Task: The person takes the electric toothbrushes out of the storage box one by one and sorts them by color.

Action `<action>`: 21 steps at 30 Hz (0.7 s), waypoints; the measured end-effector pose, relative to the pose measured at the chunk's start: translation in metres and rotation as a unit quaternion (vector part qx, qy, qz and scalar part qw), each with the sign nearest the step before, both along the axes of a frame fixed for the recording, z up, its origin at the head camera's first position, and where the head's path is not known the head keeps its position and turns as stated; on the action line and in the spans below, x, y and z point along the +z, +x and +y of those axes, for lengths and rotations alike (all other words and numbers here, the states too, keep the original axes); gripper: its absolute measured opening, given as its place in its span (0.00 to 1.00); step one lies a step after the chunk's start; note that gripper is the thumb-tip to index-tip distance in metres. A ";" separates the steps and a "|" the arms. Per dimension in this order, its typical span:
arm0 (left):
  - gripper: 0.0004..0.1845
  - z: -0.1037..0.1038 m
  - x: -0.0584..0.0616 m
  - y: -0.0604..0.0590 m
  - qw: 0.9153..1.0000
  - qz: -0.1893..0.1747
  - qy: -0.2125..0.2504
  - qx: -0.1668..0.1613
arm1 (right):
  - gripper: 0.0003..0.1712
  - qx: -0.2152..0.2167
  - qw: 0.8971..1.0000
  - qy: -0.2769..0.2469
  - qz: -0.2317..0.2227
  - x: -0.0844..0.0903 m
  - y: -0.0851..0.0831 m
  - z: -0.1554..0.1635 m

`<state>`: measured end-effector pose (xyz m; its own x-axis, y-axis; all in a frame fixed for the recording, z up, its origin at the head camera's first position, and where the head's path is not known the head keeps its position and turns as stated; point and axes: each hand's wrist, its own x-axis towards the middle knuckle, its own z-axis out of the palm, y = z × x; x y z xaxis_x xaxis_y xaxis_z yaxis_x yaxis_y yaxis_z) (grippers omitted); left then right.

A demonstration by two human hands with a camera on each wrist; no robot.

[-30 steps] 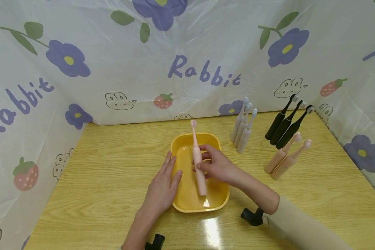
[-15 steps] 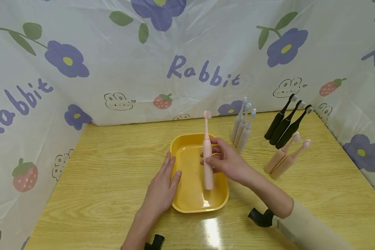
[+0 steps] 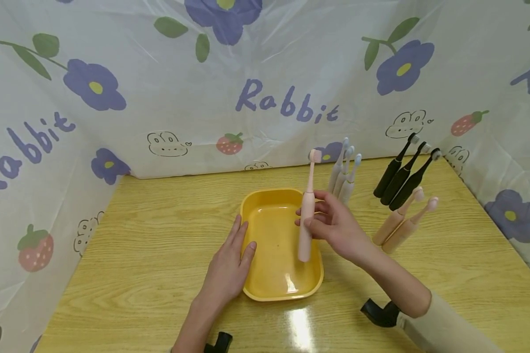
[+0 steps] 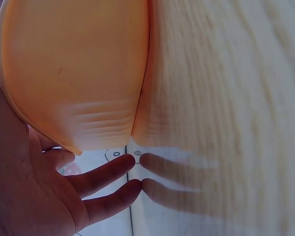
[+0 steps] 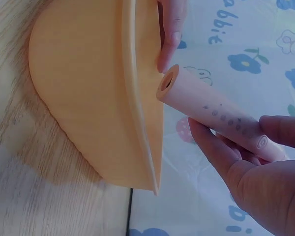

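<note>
Purple "Rabbit" lettering on curtain

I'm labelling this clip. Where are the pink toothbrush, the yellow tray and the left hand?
pink toothbrush (image 3: pixel 306 223), head view, on its handle.
yellow tray (image 3: pixel 269 230), head view, on its bare floor.
left hand (image 3: pixel 227 267), head view, on the back of the hand.

I see a pink electric toothbrush pinched at its handle in my right hand, nearly upright, brush head up and tipped slightly away, its flat base hanging above the right side of the yellow tray. The tray, shallow and rounded-rectangular, lies flat against my left hand, whose fingers rest along its left rim.
</note>
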<state>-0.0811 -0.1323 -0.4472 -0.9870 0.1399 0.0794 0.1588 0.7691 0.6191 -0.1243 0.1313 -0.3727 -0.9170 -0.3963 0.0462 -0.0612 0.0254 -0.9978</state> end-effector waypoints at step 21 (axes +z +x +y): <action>0.33 0.000 0.000 0.000 1.000 -0.003 0.003 0.000 | 0.30 -0.088 0.983 0.055 0.153 -0.002 0.026 0.020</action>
<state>-0.0811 -0.1320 -0.4472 -0.9873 0.1402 0.0741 0.1555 0.7646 0.6255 -0.0983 0.1517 -0.3752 -0.9214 -0.2510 0.2967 -0.3434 0.1681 -0.9240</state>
